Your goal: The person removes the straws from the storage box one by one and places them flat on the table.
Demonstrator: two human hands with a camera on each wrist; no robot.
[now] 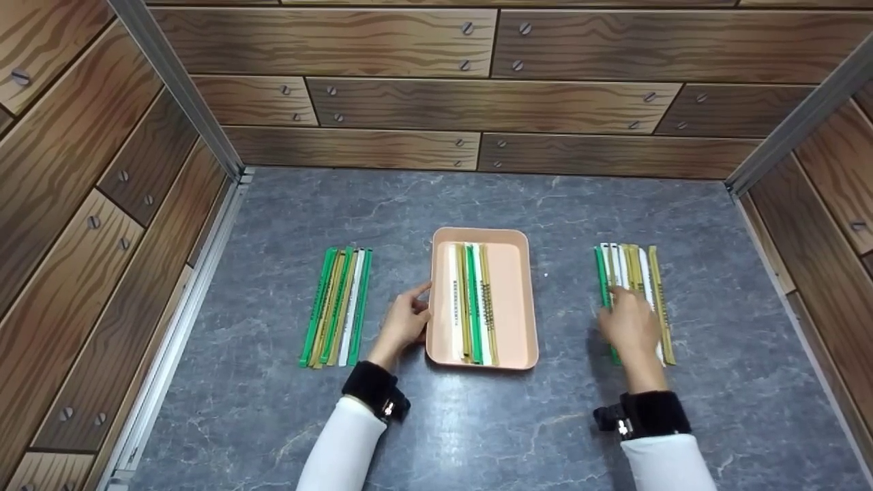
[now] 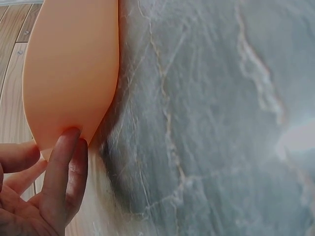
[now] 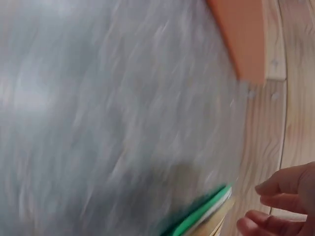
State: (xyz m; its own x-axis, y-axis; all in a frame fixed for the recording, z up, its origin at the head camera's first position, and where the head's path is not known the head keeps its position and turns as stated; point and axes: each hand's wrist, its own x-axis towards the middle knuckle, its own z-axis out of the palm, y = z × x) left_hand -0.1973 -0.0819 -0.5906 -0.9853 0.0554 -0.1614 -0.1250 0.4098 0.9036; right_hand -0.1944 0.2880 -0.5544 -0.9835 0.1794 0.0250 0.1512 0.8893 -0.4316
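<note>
Slim, long wrapped sticks in green, gold and white, with dark print, lie in a row (image 1: 470, 307) in the peach tray (image 1: 516, 300). My left hand (image 1: 404, 319) is at the tray's left side, its fingers (image 2: 61, 157) touching the outer wall. No finger shows inside the tray. Over the right-hand row of similar sticks (image 1: 634, 269) hovers my right hand (image 1: 631, 324), covering their middle part. In the right wrist view, its fingers (image 3: 283, 182) are loosely bent with nothing between them, beside the ends of the sticks (image 3: 206, 211).
A further row of green, gold and white sticks (image 1: 337, 307) lies to the left of the tray. The grey marbled tabletop (image 1: 505, 423) is bounded by wood-patterned panels (image 1: 409, 106) at the back and both sides.
</note>
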